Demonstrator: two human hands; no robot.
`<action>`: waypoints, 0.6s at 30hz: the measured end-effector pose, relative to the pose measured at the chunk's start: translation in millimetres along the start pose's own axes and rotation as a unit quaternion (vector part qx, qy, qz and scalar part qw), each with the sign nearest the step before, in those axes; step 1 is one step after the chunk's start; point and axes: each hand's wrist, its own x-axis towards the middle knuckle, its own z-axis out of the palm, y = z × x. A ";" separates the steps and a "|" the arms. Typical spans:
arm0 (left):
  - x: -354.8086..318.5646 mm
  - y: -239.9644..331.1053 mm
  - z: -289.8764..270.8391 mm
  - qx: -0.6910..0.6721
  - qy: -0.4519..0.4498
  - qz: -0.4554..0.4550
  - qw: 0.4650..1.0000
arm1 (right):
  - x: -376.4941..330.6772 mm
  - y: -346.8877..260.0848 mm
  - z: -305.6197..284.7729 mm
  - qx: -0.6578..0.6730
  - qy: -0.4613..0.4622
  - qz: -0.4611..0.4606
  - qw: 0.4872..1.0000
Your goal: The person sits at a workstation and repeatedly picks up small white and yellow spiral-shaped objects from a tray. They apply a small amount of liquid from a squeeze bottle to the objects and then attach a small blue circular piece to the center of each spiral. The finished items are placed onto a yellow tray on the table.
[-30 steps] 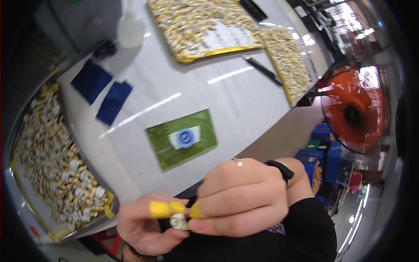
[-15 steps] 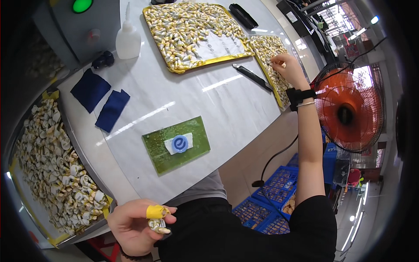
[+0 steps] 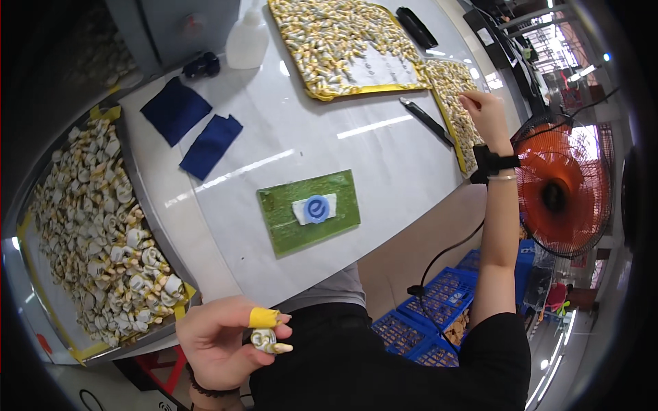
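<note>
My left hand (image 3: pixel 216 346) pinches a small rounded white piece (image 3: pixel 264 340) with grey swirls and a pale pointed tip, near the front of my body. A yellow cover (image 3: pixel 263 318) wraps one finger of that hand. At the far right, my right hand (image 3: pixel 488 116) is over a narrow yellow-edged tray (image 3: pixel 460 157) of small white-and-yellow pieces. Its fingers are curled together, and what they hold, if anything, is hidden. On the table in front of me lies a green plate (image 3: pixel 282 237) bearing a white patch and a blue disc (image 3: pixel 317 209) with a dark curl.
A larger yellow-edged tray (image 3: pixel 387 88) of pieces lies at the back, a black-handled cutter (image 3: pixel 428 123) beside it. Bulkier pieces fill the left tray (image 3: pixel 152 226). Around are a white bottle (image 3: pixel 247 44), dark blue cloths (image 3: pixel 176 109), an orange fan (image 3: pixel 554 185) and blue crates (image 3: pixel 439 301).
The whole view has shifted, so the table appears farther right and higher. My right fingers have drawn closed above the narrow tray. In my left hand the piece's tip points more to the right.
</note>
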 end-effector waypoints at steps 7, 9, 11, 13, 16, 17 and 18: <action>-1.7 -0.3 4.6 0.026 0.053 -0.026 0.998 | -60.9 -176.3 -31.2 0.184 -0.139 -0.221 0.948; -0.4 2.4 7.2 0.039 0.063 -0.044 0.996 | -74.8 -200.4 -27.6 0.163 -0.146 -0.328 0.919; -0.3 3.6 7.9 0.035 0.060 -0.051 0.996 | -83.3 -211.7 -20.7 0.174 -0.143 -0.368 0.902; -1.0 4.1 8.6 0.032 0.058 -0.046 0.997 | -88.4 -215.8 -15.7 0.175 -0.141 -0.376 0.899; -1.3 3.5 8.9 0.026 0.061 -0.045 0.997 | -89.4 -219.8 -14.9 0.178 -0.136 -0.378 0.898; -1.8 3.1 8.6 0.024 0.064 -0.045 0.997 | -88.4 -221.4 -16.8 0.168 -0.145 -0.382 0.897; -2.1 3.0 8.3 0.022 0.067 -0.047 0.996 | -87.8 -222.7 -17.6 0.159 -0.154 -0.385 0.896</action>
